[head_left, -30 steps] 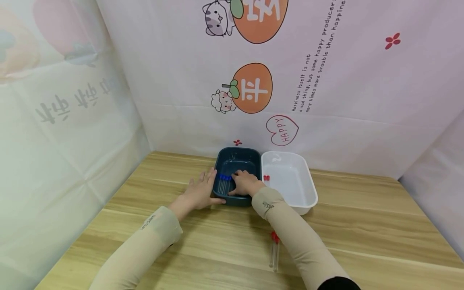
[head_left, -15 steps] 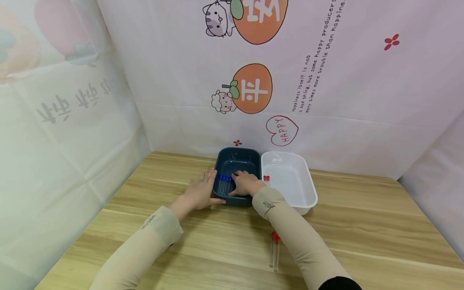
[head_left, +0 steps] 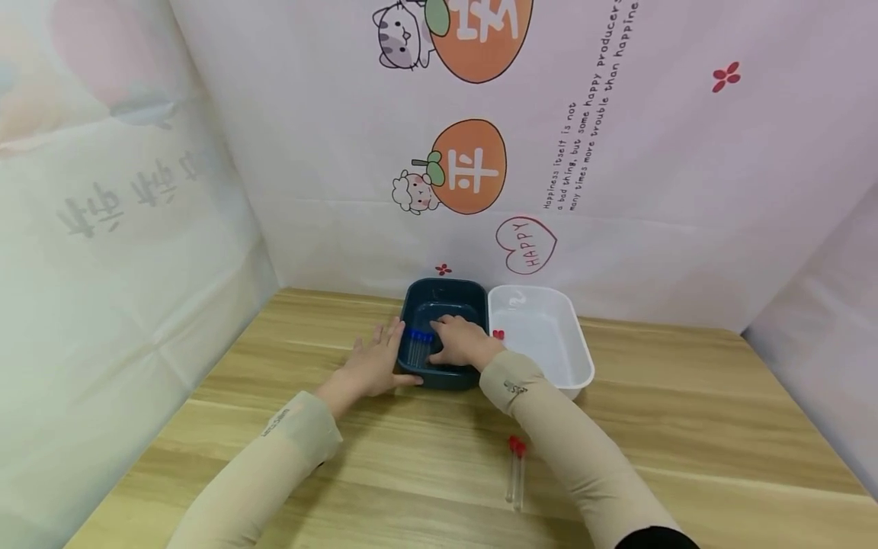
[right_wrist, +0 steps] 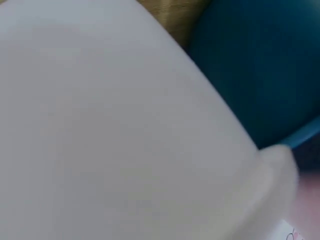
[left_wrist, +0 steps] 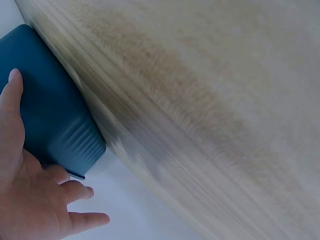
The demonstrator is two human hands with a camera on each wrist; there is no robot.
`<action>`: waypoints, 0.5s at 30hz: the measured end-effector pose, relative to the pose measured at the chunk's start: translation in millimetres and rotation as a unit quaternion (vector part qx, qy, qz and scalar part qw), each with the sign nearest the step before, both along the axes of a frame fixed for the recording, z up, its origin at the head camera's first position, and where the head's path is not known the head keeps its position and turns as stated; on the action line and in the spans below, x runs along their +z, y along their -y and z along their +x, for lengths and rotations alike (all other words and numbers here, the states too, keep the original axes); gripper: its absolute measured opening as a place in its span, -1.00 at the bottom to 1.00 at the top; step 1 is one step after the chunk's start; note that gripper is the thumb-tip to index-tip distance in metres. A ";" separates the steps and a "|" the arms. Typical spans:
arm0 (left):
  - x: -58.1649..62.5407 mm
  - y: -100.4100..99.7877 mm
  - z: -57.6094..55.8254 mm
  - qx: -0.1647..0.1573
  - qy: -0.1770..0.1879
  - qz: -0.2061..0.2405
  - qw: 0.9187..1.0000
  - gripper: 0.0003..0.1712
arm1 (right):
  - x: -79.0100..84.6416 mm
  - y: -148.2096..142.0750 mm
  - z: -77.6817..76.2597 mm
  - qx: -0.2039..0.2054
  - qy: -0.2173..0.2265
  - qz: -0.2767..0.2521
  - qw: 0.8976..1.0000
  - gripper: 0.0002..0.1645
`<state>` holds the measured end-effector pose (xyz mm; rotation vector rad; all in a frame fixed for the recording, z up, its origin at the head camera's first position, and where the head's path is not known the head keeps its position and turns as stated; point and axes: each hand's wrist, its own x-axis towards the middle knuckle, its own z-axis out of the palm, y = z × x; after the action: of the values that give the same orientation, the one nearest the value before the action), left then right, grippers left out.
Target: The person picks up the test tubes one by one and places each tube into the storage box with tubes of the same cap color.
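My right hand [head_left: 463, 341] reaches inside the dark blue bin [head_left: 444, 380], thumb and index finger spread apart. Right beside those fingers lie several thin clear tubes with blue caps [head_left: 421, 337], side by side at the bin's left. My left hand [head_left: 373, 367] rests against the bin's left outer wall, fingers straight, with the thumb along the front. The left wrist view shows that left palm [left_wrist: 35, 210] next to the bin's ribbed side [left_wrist: 82, 142]. Only blurred white plastic and the blue wall fill most of the right wrist view; the right palm's underside is hidden.
A white bin [head_left: 585, 358] stands against the blue one on the right, with two red caps [head_left: 498, 334] showing by its left wall. Two red-capped clear tubes [head_left: 516, 476] lie on the wooden table [head_left: 411, 473] near my right forearm. A printed cloth [head_left: 329, 137] hangs behind.
The head view has shifted slightly. My right hand's fingers have lifted a little and spread beside the blue-capped tubes. My left hand stays against the bin.
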<state>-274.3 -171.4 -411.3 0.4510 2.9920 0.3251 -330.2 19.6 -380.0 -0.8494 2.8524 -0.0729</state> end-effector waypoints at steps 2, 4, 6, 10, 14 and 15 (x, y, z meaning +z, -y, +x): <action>-1.1 1.2 -0.6 0.002 -0.003 0.002 1.000 0.32 | 3.5 0.2 1.3 0.004 -0.005 -0.009 1.000 -0.11; -1.3 1.5 -1.3 0.002 -0.007 0.004 1.000 0.33 | 6.6 0.1 2.6 0.005 -0.011 -0.018 1.000 -0.16; -1.5 1.4 -1.7 0.001 -0.011 0.005 1.000 0.32 | 9.5 -0.5 4.3 0.004 -0.015 -0.025 1.000 -0.19; -1.0 0.0 -1.1 -0.003 -0.008 0.001 1.000 0.33 | 14.2 -2.4 9.7 0.007 -0.015 -0.033 0.999 -0.20; -0.3 -0.5 0.2 -0.003 -0.003 -0.001 1.000 0.32 | 18.5 -4.8 15.2 0.013 -0.027 -0.043 0.999 -0.20; 0.0 -0.7 0.4 -0.003 -0.003 0.000 1.000 0.32 | 19.6 -5.4 16.4 0.013 -0.030 -0.045 0.998 -0.20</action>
<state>-273.9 -170.8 -411.3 0.4620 2.9967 0.3245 -313.8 25.0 -360.4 -0.9211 2.9128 -0.1778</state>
